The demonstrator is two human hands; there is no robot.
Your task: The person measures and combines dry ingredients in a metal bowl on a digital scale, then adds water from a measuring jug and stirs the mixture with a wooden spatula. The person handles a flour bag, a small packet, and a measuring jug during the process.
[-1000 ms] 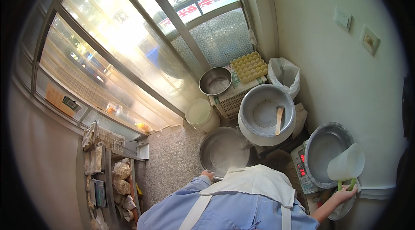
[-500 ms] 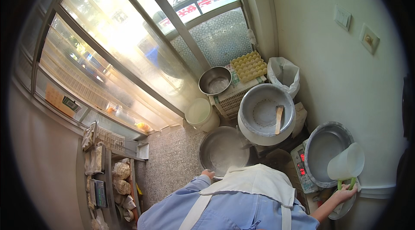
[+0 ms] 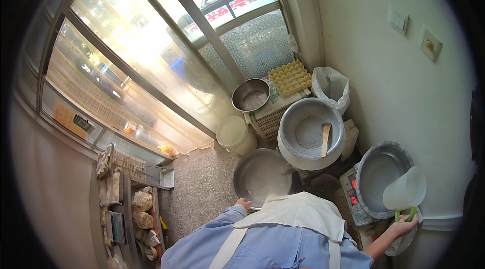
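Note:
My right hand (image 3: 402, 227) is closed round the green handle of a translucent plastic measuring jug (image 3: 404, 188). The jug is tilted and overlaps the right rim of a grey metal basin (image 3: 362, 178), which rests on a scale (image 3: 353, 203) with a lit red display. At the near rim of a wide dark basin (image 3: 237, 166) on the floor, my left hand (image 3: 244, 203) has its fingers curled over the edge. Pale powder coats that basin's inside. My apron hides part of its near side.
A grey bowl (image 3: 285, 132) with a wooden-handled tool (image 3: 327, 137) sits on a white tub ahead. Behind stand a steel bowl (image 3: 237, 98), yellow egg trays (image 3: 290, 78), a white bag (image 3: 331, 84) and a white bucket (image 3: 246, 142). Shelves (image 3: 126, 203) line the left.

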